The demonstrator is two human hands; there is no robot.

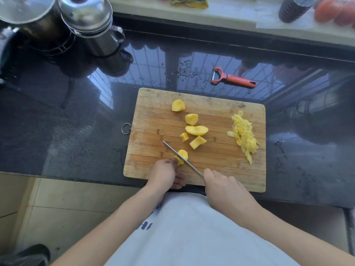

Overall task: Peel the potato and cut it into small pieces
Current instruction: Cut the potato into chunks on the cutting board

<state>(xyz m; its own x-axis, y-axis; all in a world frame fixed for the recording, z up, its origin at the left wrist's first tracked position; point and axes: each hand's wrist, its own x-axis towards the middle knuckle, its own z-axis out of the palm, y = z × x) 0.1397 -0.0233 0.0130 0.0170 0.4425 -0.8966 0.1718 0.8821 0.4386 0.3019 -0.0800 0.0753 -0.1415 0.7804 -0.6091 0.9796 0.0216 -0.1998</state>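
Nearest: pale floor tiles (63,206) at lower left w/ a dark shoe (28,254) in the corner, and the person's white shirt (192,237) filling the bottom centre. Both bare forearms reach up to a wooden cutting board (153,116) lying on a glossy black stone counter (67,131); the board's near edge sits just at the counter's front lip, metal hanging ring (126,129) on its left side.

Left hand (166,174) pinches a peeled potato piece (182,156) w/ curled fingertips, near the board's front-left. Right hand (224,191) grips the knife handle, fingers wrapped round it; the knife (182,160) blade runs diagonally up-left, across and touching that piece.

Further up the board, five more cut yellow chunks (196,130) are scattered round the centre, apart from each other. Along the right side lies a heap of potato peelings (244,137).

Beyond the board's far-right corner, an orange-red peeler (233,78) lies flat on the counter amid water droplets (184,71). The polished top mirrors window bars.

Far left: stacked steel pots w/ lids (90,22) and a glass-lidded pot (25,10). Far edge: a pale sill (230,14) w/ a dark bottle (294,8), tomatoes (334,12) (blurred) and a yellow packet (190,1).
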